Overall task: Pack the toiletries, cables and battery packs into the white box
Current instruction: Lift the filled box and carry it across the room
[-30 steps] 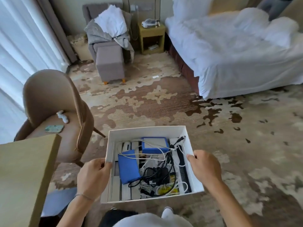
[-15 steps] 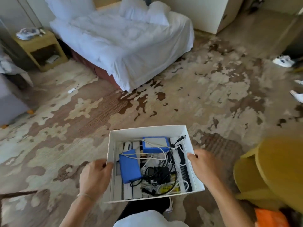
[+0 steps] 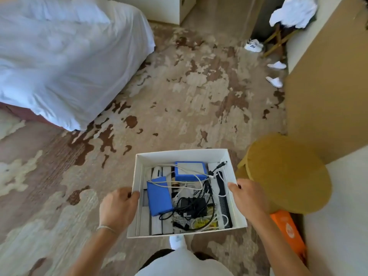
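I carry the white box (image 3: 180,155) in front of me above the patterned carpet. My left hand (image 3: 117,209) grips its left wall and my right hand (image 3: 248,198) grips its right wall. Inside lie two blue battery packs (image 3: 159,196) (image 3: 190,171), a tangle of black and white cables (image 3: 196,208), a black comb (image 3: 223,194) along the right side and white toiletry tubes (image 3: 158,172) at the back left.
A bed with a white duvet (image 3: 59,62) fills the upper left. A round yellow stool (image 3: 288,172) stands just right of the box, with an orange object (image 3: 286,232) below it. White slippers (image 3: 275,73) and a sneaker (image 3: 253,45) lie at the upper right beside a tan cabinet (image 3: 326,86).
My view has swung to the right: the chair and nightstand left the frame, the bed slid to the left, and the yellow stool came closer. Both hands keep holding the box.
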Motion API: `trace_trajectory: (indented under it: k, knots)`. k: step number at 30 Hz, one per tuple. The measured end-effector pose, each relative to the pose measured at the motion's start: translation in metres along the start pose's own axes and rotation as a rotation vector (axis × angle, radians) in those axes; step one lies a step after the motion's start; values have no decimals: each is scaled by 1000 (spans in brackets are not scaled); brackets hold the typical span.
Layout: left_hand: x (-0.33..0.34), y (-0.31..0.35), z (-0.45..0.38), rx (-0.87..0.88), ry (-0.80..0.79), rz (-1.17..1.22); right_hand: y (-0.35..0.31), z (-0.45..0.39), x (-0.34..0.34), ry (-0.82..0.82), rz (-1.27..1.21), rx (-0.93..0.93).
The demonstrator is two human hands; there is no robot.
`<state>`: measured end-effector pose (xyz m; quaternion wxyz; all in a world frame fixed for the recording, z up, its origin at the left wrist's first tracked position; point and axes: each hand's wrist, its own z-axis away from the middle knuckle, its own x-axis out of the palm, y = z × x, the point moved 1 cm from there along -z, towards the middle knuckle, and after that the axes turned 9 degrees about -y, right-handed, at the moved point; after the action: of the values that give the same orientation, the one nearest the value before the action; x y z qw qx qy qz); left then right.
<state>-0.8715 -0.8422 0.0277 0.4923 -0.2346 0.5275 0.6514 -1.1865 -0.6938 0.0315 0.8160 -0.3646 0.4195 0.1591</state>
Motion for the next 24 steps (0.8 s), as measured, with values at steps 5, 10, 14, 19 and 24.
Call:
trace_trajectory:
  k: [5, 10, 14, 19, 24]
  knots:
    - [28, 71, -28, 115, -61, 4, 51, -20, -36, 48, -63, 87]
    - [64, 139, -45, 166, -114, -9, 105, -37, -71, 113, -110, 159]
    - [106, 196, -52, 206, -146, -4, 160, -60, -102, 124, -111, 207]
    - [166, 270, -52, 183, -189, 13, 242, -96, -140, 124, -125, 251]
    - [229, 331, -65, 170, -218, -63, 317, -146, -165, 98, -154, 267]
